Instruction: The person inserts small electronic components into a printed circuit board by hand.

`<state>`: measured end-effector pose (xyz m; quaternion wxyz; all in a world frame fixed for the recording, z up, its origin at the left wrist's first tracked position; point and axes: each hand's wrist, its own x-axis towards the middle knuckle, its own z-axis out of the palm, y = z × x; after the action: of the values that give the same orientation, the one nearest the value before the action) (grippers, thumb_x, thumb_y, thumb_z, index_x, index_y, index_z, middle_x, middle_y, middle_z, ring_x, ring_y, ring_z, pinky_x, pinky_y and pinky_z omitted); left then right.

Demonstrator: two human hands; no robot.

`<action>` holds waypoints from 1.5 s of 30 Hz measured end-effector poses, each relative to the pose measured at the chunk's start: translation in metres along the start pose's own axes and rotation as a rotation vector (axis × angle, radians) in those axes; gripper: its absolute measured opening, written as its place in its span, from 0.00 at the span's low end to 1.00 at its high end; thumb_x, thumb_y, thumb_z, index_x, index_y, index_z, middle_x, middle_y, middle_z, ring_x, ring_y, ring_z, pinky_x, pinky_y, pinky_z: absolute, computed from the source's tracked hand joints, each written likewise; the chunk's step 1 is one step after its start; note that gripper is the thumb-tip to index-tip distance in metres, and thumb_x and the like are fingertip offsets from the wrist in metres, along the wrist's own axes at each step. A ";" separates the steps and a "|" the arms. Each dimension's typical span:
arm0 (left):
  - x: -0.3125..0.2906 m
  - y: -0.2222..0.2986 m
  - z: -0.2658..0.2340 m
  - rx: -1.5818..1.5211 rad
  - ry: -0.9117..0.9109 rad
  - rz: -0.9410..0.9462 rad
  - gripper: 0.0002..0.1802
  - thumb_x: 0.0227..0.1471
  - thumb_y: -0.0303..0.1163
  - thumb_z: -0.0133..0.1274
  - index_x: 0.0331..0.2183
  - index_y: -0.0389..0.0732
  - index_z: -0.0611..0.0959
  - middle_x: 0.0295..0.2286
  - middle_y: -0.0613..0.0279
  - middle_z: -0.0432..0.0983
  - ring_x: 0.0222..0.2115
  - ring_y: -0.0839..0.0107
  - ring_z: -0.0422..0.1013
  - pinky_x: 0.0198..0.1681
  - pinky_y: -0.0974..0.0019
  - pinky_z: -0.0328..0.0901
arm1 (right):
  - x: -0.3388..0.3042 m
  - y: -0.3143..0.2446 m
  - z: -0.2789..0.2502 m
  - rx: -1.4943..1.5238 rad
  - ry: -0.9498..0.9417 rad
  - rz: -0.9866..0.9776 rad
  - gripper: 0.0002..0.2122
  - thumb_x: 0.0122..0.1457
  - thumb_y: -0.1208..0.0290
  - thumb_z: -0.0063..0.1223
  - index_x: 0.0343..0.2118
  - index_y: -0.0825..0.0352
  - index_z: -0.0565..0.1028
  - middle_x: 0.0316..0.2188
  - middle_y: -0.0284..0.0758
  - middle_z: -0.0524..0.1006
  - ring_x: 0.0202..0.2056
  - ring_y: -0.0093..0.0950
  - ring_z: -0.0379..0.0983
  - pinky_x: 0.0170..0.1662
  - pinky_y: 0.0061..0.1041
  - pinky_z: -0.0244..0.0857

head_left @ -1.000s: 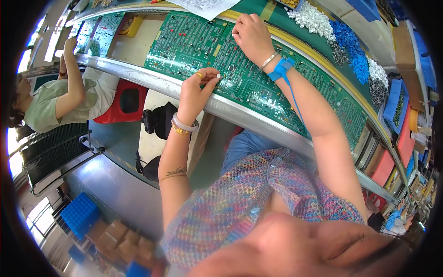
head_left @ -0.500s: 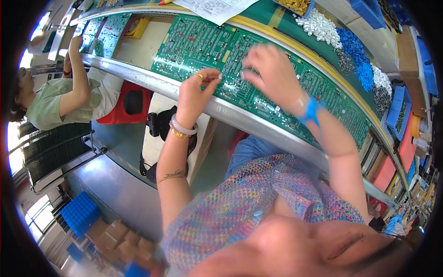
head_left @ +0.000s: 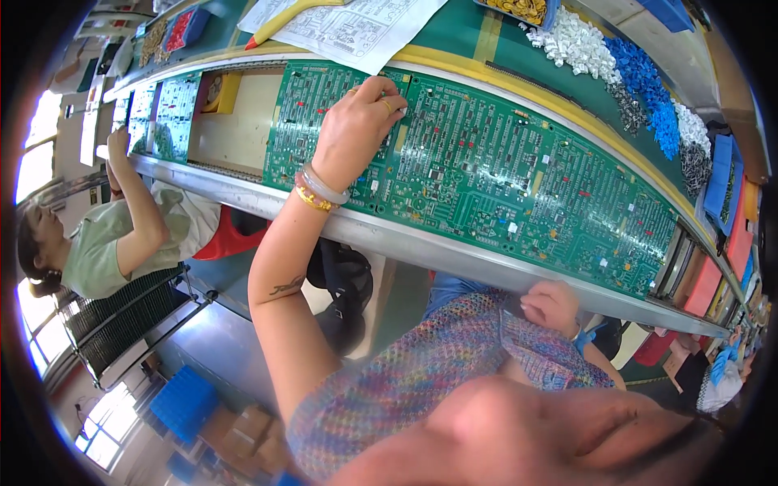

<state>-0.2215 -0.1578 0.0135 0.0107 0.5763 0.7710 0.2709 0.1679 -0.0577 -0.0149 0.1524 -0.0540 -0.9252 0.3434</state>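
Observation:
A row of green circuit boards (head_left: 462, 162), dotted with small red, white and dark components, lies along a metal-edged rail (head_left: 454, 239) in front of me. Over the far part of the left board, my left hand (head_left: 356, 130) is closed, thumb and fingers pinched together near the joint between two boards. Whatever is in that pinch is too small or hidden to make out. My right hand (head_left: 553, 308) is back by my chest, on the near side of the rail and apart from the boards. Its fingers are curled in, and their contents are hidden.
Beyond the boards lie a printed drawing (head_left: 356, 36), a yellow tool with a red tip (head_left: 284, 24), and heaps of white parts (head_left: 571, 44) and blue parts (head_left: 636, 69). A blue bin (head_left: 720, 178) stands at right. At left a co-worker (head_left: 113, 243) sits by the same rail.
My right hand has left the boards and drawn back toward my chest. My left hand has moved farther over the left board, still pinched. The view has shifted a little.

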 end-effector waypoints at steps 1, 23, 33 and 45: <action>0.000 0.000 -0.001 0.016 0.002 0.000 0.07 0.42 0.26 0.57 0.29 0.39 0.81 0.31 0.62 0.73 0.30 0.63 0.72 0.33 0.65 0.67 | 0.002 -0.001 0.001 -0.022 0.013 0.004 0.07 0.42 0.70 0.63 0.27 0.57 0.78 0.28 0.27 0.74 0.24 0.27 0.69 0.25 0.23 0.63; -0.003 -0.003 0.007 0.169 -0.004 0.067 0.07 0.42 0.28 0.57 0.29 0.44 0.80 0.32 0.69 0.70 0.31 0.69 0.71 0.30 0.68 0.68 | 0.006 -0.010 -0.001 -0.060 -0.019 0.112 0.10 0.37 0.70 0.64 0.27 0.56 0.79 0.27 0.26 0.74 0.22 0.26 0.69 0.24 0.23 0.63; -0.009 0.009 -0.015 0.124 -0.030 0.048 0.18 0.38 0.21 0.49 0.37 0.41 0.80 0.34 0.62 0.69 0.33 0.63 0.69 0.35 0.66 0.68 | 0.000 -0.009 0.001 -0.047 -0.027 0.129 0.09 0.37 0.71 0.64 0.26 0.56 0.79 0.26 0.26 0.74 0.22 0.26 0.69 0.23 0.22 0.62; -0.129 -0.036 -0.045 0.377 0.394 -0.528 0.28 0.46 0.21 0.48 0.52 0.35 0.67 0.41 0.53 0.71 0.48 0.54 0.62 0.52 0.59 0.55 | -0.019 0.003 0.000 0.036 -0.140 0.241 0.12 0.34 0.74 0.64 0.26 0.56 0.78 0.24 0.27 0.74 0.24 0.26 0.69 0.25 0.24 0.62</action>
<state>-0.2250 -0.2977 -0.0022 -0.1746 0.2863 0.9165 0.2180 0.1860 -0.0597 -0.0217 0.0461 -0.1380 -0.9140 0.3788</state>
